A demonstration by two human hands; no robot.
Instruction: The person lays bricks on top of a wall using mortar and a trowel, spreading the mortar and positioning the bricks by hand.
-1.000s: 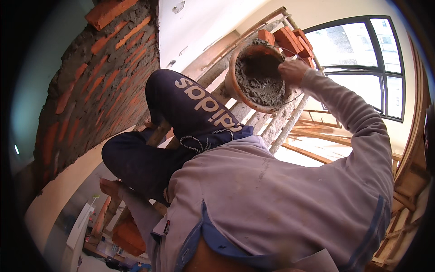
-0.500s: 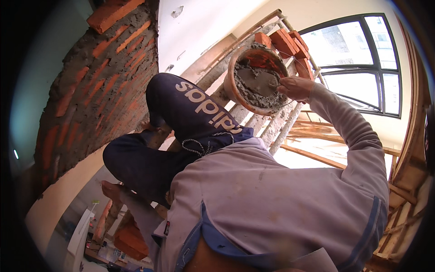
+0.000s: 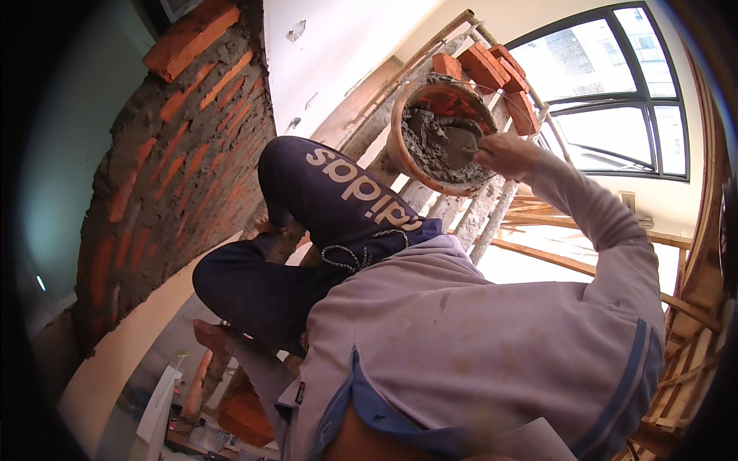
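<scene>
My right hand (image 3: 505, 154) is closed on a trowel, its grey blade (image 3: 460, 144) down in wet mortar (image 3: 430, 152) inside a round orange bucket (image 3: 398, 123). The bucket rests on scaffold slats (image 3: 473, 223), with a thin handle arched over it. My left hand (image 3: 211, 334) is low at the left, beside my bent dark-trousered leg (image 3: 238, 284), fingers loosely extended near a pole (image 3: 198, 380). To the left, a brick wall (image 3: 169, 177) is heavily smeared with mortar, a loose-looking brick (image 3: 188, 38) at its top.
Several red bricks (image 3: 483, 67) are stacked beyond the bucket along the scaffold rail (image 3: 434, 42). A white wall (image 3: 315, 61) adjoins the brickwork. A dark-framed window (image 3: 607, 115) and timber framing (image 3: 553, 257) are at the right. More bricks (image 3: 246, 415) lie below my left hand.
My right hand has moved slightly down with the trowel, whose blade now shows inside the mortar. The whole view has shifted a little, tilting the wall and legs rightward.
</scene>
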